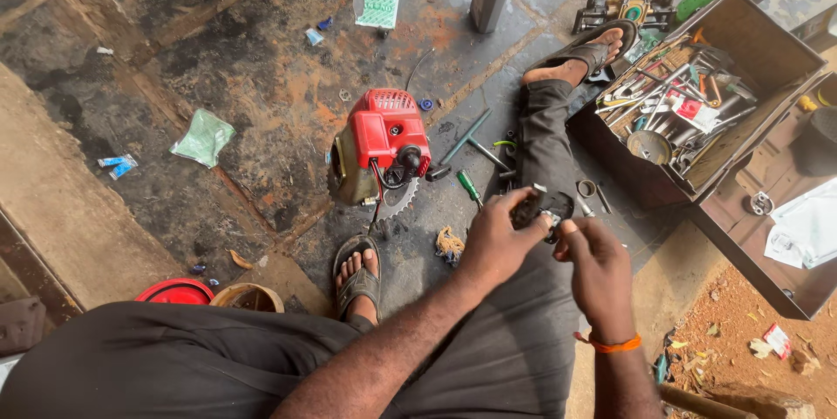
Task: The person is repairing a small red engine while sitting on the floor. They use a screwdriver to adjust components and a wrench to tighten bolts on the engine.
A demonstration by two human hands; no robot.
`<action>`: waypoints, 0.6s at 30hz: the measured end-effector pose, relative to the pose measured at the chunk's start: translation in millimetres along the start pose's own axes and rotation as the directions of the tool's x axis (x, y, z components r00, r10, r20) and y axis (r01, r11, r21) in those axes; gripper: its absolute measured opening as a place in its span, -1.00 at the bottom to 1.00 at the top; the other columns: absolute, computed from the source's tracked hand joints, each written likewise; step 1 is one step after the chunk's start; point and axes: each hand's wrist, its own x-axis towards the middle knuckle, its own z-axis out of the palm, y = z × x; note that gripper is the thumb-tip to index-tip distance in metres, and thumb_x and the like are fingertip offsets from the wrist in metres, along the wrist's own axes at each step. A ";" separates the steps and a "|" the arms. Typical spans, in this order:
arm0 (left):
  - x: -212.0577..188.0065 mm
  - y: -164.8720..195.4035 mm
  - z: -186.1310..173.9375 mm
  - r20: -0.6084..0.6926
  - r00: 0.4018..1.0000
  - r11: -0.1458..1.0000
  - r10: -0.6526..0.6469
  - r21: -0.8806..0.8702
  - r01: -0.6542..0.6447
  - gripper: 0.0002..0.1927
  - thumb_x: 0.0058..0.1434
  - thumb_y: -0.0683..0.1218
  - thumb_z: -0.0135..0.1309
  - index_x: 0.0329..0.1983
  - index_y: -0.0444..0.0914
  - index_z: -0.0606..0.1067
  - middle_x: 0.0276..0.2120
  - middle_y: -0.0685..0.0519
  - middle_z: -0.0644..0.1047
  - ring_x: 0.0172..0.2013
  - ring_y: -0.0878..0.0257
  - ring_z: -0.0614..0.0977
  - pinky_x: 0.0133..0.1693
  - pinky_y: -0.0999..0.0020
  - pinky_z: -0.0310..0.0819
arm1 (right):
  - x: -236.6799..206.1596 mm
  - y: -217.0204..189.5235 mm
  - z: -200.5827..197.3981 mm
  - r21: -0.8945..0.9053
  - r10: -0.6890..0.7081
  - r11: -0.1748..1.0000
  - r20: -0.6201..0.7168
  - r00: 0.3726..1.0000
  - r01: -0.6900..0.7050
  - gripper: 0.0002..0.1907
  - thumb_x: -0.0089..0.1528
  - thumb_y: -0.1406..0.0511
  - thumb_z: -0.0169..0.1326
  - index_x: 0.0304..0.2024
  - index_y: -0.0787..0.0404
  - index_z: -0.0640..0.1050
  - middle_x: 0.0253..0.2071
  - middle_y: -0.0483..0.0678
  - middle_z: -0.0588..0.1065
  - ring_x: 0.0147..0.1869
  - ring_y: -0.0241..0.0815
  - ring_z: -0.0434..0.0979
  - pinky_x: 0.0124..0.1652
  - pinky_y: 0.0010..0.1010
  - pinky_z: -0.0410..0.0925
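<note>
Metal toolbox (767, 44): lying open, brimming with wrenches (671, 105).
Black part (542, 206): small, dark, being pinched between left hand (495, 240) and right hand (597, 266), fingers closing on it.

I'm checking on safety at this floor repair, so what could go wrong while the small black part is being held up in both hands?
1. The small black part, pinched between the left hand and right hand, could slip and drop among the loose tools on the floor.
2. The toothed wheel on the red engine sits close to the sandalled foot and might scrape it.
</note>
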 end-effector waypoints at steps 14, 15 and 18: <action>-45.9 60.9 -44.9 0.364 0.869 0.899 0.336 -0.400 -0.180 -0.34 0.28 -0.13 0.20 0.39 -0.42 0.29 0.25 -0.14 0.50 0.23 0.21 0.54 0.27 0.33 0.41 | -58.2 -60.9 -81.2 0.454 -0.196 0.879 0.073 0.978 0.143 -0.39 0.21 0.38 0.21 0.32 0.31 0.42 0.06 0.01 0.59 0.14 -0.23 0.57 0.10 -0.38 0.44; -54.6 64.7 -55.2 0.402 0.857 0.905 0.321 -0.398 -0.153 -0.33 0.27 -0.13 0.21 0.40 -0.43 0.28 0.26 -0.14 0.49 0.24 0.19 0.53 0.28 0.32 0.40 | -67.7 -69.7 -83.3 0.435 -0.203 0.888 0.078 0.976 0.150 -0.38 0.19 0.38 0.23 0.32 0.31 0.42 0.06 0.02 0.60 0.13 -0.22 0.58 0.09 -0.37 0.45; -81.0 85.2 -82.8 0.455 0.853 0.936 0.257 -0.338 -0.101 -0.31 0.25 -0.12 0.22 0.41 -0.38 0.28 0.27 -0.11 0.49 0.27 0.20 0.52 0.28 0.31 0.41 | -80.4 -90.6 -88.0 0.504 -0.189 0.861 0.183 0.965 0.073 -0.38 0.16 0.41 0.25 0.28 0.32 0.45 0.07 0.03 0.60 0.15 -0.23 0.58 0.08 -0.36 0.47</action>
